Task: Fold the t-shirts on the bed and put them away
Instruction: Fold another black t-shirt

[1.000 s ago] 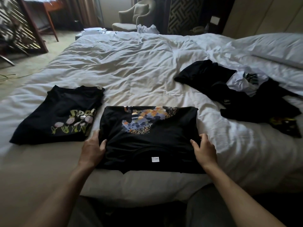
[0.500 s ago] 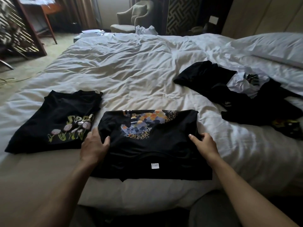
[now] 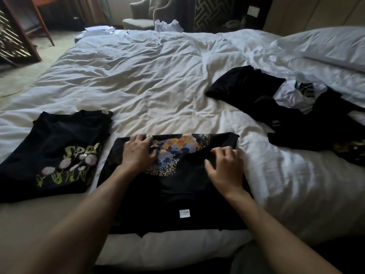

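Note:
A black t-shirt with an orange and blue print (image 3: 177,190) lies folded at the near edge of the bed (image 3: 158,86), its white label facing me. My left hand (image 3: 138,153) rests on its far left part, fingers spread over the fabric near the far edge. My right hand (image 3: 225,169) is on its far right part with fingers curled, pinching a raised ridge of cloth. A second folded black t-shirt with a flower print (image 3: 59,155) lies to the left. An unfolded heap of black and white shirts (image 3: 296,115) sits at the right.
Rumpled white duvet covers the middle and far bed. A pillow (image 3: 325,48) lies at the far right. Beyond the bed stand an armchair (image 3: 146,16) and a wooden table leg (image 3: 45,26) on carpet.
Both hands left the shirt's side edges and moved forward onto its far half, the left to the far left corner. The right now bunches cloth.

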